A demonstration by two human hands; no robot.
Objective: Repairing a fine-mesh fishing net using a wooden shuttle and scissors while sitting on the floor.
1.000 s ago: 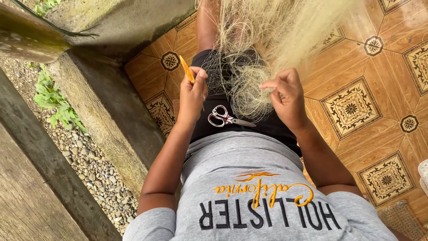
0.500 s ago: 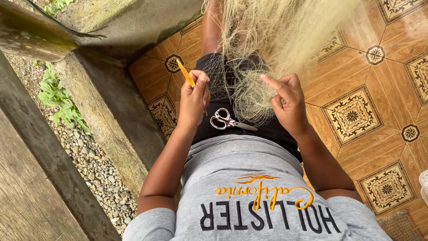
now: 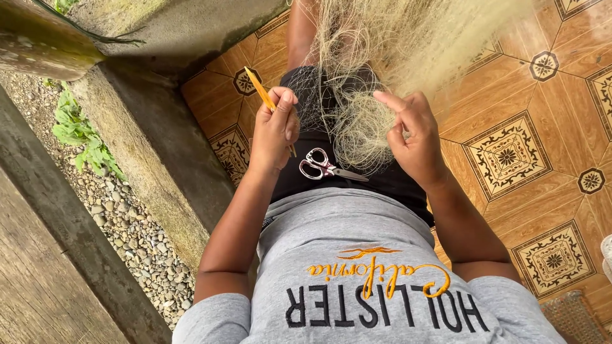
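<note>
From the head camera, looking straight down, the person sits with a pale, fine-meshed fishing net (image 3: 382,76) draped over the lap and spilling up and away across the patterned orange floor tiles (image 3: 510,153). The left hand (image 3: 275,130) is curled shut around a slim orange netting needle (image 3: 264,95) — its pointed end sticks up and out to the left past the knuckles, the lower end showing just below the fist. The right hand (image 3: 414,137) is raised just beside the bunched net, index finger stretched out toward the left, the other fingers bent in with strands of mesh pinched or looped among them; exactly how many threads it has hold of I cannot tell. Between the two hands, on the dark shorts, lies a pair of scissors (image 3: 325,167) with reddish handles, blades closed and pointing right — touched by neither hand. To the left run a concrete ledge (image 3: 153,140) and a strip of gravel (image 3: 121,229) with a few green weeds.
</note>
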